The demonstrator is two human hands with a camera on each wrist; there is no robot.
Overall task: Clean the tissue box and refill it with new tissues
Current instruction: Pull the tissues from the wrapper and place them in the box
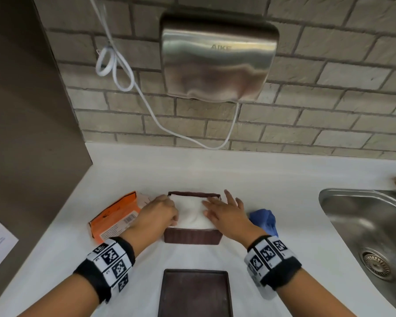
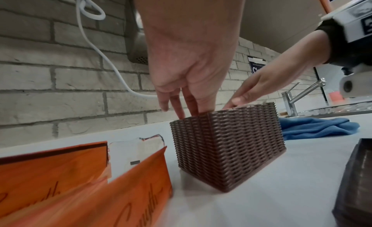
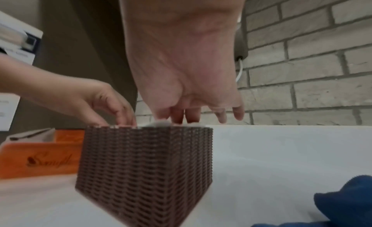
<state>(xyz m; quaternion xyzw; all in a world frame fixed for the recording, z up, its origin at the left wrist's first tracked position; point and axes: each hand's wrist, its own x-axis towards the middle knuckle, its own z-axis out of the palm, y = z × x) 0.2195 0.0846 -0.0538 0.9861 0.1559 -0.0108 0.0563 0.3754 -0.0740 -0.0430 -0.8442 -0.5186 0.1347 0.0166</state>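
The white solid-surface worktop [image 1: 272, 179] carries everything, set against a grey brick wall where one brushed-steel hand dryer [image 1: 218, 58] hangs with its white cord [image 1: 114, 65] looped beside it. One stainless-steel sink [image 1: 343, 202] is sunk into the worktop at the right, well apart from the work, which probably keeps the paper dry.

One flat dark-brown rectangular lid [image 1: 196, 291] lies nearest the person, directly in front of the box, likely parked there so it can go back on once filling is done. One dark-brown woven tissue box [image 1: 192, 235] stands open at the centre of the worktop, with one stack of white tissues [image 1: 192, 213] sitting inside it and reaching about to the rim.

One orange plastic tissue wrapper [image 1: 114, 218], torn open and slack, lies just left of the box; I judge it the emptied refill pack. One crumpled blue cloth [image 1: 264, 219] rests just right of the box, put down there, so the wiping seems finished.

Two hands work from opposite sides. The left hand [image 1: 160, 213] has its grip bent, fingertips tucked down at the left edge of the tissues, seemingly pushing the stack in. The right hand [image 1: 226, 213] lies flat, fingers straight and spread, pressing the tissues down from above.
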